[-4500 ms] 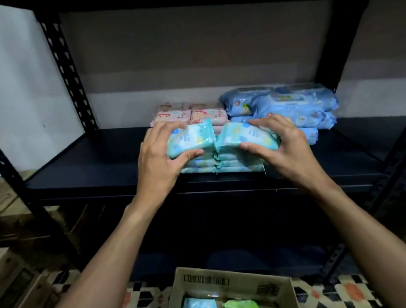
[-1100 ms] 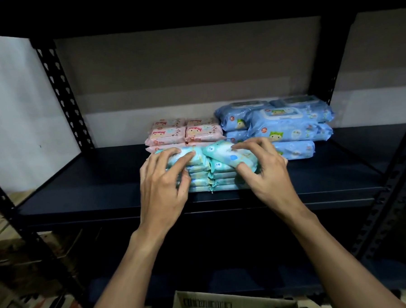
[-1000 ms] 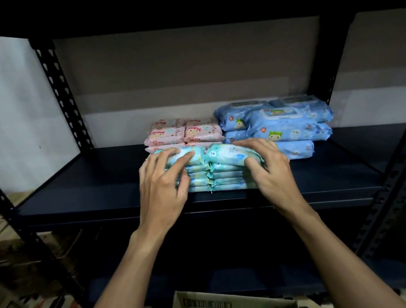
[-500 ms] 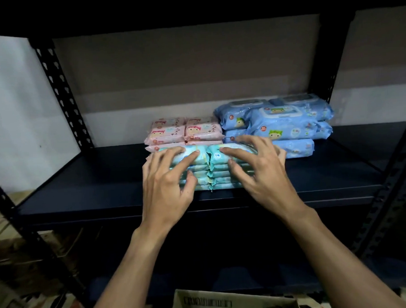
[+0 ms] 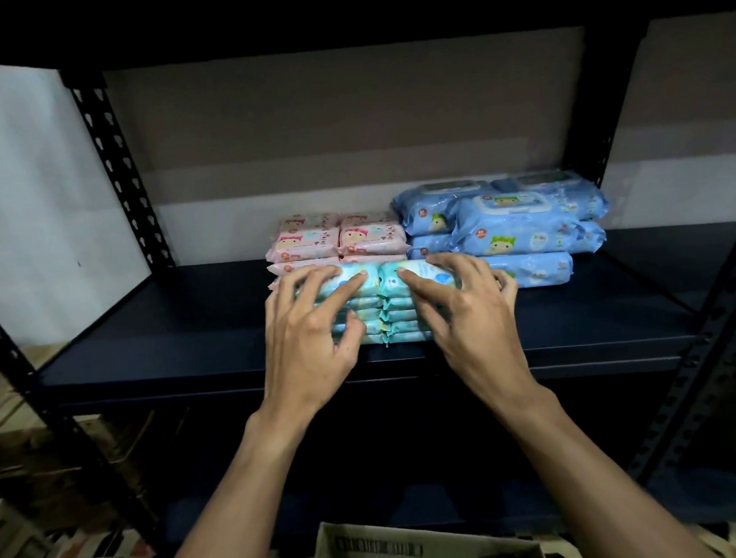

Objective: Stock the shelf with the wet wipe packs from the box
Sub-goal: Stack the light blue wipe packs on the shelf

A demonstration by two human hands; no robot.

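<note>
Wet wipe packs (image 5: 392, 320) stand twin-stacked at 12 o'clock on the shelf (image 5: 168, 332), left hand (image 5: 310, 346) and right hand (image 5: 475, 328) open-fingered, pressing them square; next likely means reaching into the box (image 5: 414, 549) at 6 o'clock.

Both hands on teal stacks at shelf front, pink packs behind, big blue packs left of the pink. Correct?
One error: in the head view the big blue packs sit right of the pink packs, not left. The left hand and right hand do rest on the teal stacks at the shelf front, pink behind.
</note>
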